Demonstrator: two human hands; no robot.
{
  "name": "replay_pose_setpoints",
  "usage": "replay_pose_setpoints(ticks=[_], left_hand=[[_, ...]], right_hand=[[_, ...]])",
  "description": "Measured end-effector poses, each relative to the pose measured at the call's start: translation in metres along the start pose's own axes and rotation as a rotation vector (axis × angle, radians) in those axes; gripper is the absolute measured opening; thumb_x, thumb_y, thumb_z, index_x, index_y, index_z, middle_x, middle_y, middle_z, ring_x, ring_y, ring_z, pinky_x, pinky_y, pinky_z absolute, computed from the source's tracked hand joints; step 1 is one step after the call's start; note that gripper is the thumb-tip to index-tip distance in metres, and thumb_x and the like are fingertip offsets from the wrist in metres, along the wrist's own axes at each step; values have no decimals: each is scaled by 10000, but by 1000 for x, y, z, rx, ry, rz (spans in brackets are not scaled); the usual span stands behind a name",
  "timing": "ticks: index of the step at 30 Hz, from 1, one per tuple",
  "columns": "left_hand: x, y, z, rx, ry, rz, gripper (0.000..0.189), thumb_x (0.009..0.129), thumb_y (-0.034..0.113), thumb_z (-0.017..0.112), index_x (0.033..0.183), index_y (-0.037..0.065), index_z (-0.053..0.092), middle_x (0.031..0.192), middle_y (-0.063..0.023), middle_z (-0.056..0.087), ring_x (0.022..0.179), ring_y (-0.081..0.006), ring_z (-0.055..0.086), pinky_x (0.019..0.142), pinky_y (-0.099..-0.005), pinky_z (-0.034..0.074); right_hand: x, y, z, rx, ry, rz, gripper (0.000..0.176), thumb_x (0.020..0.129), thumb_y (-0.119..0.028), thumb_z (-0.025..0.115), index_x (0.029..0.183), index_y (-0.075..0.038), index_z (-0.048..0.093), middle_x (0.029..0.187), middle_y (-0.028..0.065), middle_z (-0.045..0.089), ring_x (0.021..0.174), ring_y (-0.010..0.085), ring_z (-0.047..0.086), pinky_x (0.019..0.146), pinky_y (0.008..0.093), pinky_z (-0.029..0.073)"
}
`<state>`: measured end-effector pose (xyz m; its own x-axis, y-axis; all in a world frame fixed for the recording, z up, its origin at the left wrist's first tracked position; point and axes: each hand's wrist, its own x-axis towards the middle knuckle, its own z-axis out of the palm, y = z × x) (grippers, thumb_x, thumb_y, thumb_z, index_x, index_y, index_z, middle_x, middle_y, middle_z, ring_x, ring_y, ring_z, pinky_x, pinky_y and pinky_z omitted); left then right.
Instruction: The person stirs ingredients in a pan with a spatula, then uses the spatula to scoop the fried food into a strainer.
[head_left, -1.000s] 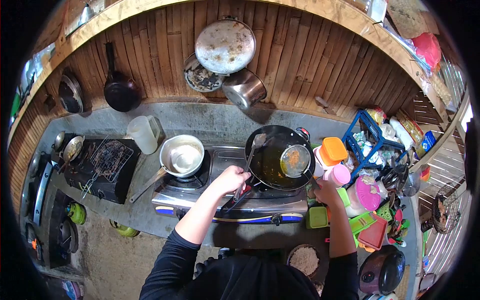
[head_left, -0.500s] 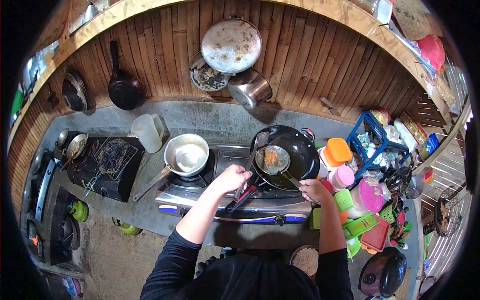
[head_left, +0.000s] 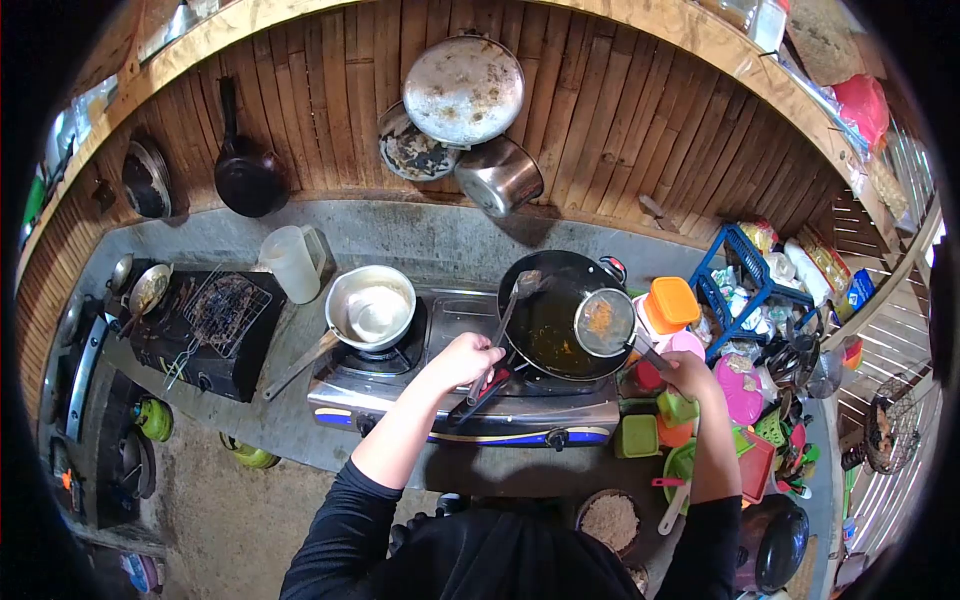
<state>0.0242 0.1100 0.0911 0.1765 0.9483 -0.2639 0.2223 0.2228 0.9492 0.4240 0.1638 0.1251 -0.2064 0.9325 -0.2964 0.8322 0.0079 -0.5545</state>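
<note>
My left hand is closed around the handle of a metal spatula, whose blade rests over the left side of a black wok. Dark oil with a few orange bits shows in the wok. The grip of a round mesh strainer is held in my right hand. Its basket hangs over the wok's right rim, with a small heap of orange-brown crumbs inside. The wok stands on the right burner of a two-burner gas stove.
On the left burner stands a pale saucepan with its wooden handle pointing front left. Plastic containers, such as an orange-lidded tub, crowd the counter right of the wok. A blue rack stands behind them. A bowl of grainy food sits close to my body.
My right hand and the strainer have moved right, from over the wok's middle to its right rim. Orange bits in the oil now show. The spatula has barely shifted.
</note>
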Motion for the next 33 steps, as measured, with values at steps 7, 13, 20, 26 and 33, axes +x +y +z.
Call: replay_pose_setpoints(ticks=[7, 13, 20, 26, 33], left_hand=[[-6, 5, 2, -1, -20, -34, 201, 833, 174, 538, 737, -2, 555, 540, -30, 522, 457, -100, 499, 430, -247, 399], [-13, 9, 0, 0, 17, -19, 199, 828, 183, 541, 754, -1, 558, 536, -36, 525, 444, -103, 494, 425, -245, 391], [-20, 12, -6, 23, 16, -10, 202, 828, 190, 537, 750, 5, 559, 539, -31, 528, 450, -94, 494, 421, -233, 381], [-28, 19, -7, 5, 44, -5, 216, 826, 193, 538, 708, 12, 553, 544, -27, 532, 459, -87, 496, 418, -229, 373], [-18, 9, 1, -16, 90, 20, 267, 780, 110, 565, 945, -87, 495, 630, -96, 567, 489, -146, 541, 455, -288, 436]], right_hand=[[-6, -13, 3, -22, -6, -25, 152, 750, -42, 553, 891, -31, 608, 572, 30, 542, 463, 113, 520, 439, 258, 422], [13, -4, 32, 95, -174, -72, 115, 761, -78, 566, 854, -26, 610, 524, 26, 526, 436, 110, 500, 408, 262, 382], [34, -30, 61, 301, -247, 10, 162, 777, -147, 575, 909, -63, 619, 529, 5, 520, 415, 78, 462, 377, 229, 349], [23, -31, 61, 520, -271, 73, 191, 789, -153, 554, 956, -69, 593, 545, -18, 502, 402, 58, 445, 348, 188, 326], [-1, -22, 50, 460, -37, 23, 110, 785, -123, 528, 705, -50, 548, 518, 19, 503, 404, 88, 460, 357, 224, 328]])
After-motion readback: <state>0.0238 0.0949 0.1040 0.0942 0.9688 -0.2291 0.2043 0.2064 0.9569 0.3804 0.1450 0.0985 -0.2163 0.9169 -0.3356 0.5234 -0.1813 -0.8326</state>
